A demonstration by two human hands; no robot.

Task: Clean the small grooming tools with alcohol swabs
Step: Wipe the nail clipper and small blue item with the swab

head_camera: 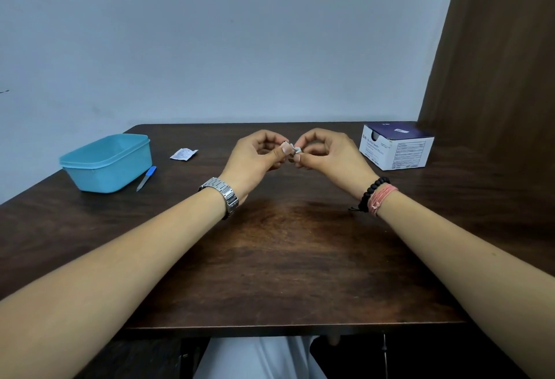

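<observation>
Above the middle of the dark wooden table (270, 258), my left hand (255, 156) pinches a small metal grooming tool (290, 154); most of it is hidden by my fingers. My right hand (327, 153) pinches a small white alcohol swab (298, 149) against the tool's end. Both hands meet fingertip to fingertip, raised off the table. A nail file with a blue handle (146, 178) lies on the table beside the blue tub. An opened white swab wrapper (183, 154) lies further back.
A light blue plastic tub (109, 162) stands at the left of the table. A white and dark blue box of swabs (396, 147) stands at the back right. A brown curtain (495, 63) hangs on the right, with a pale wall behind the table.
</observation>
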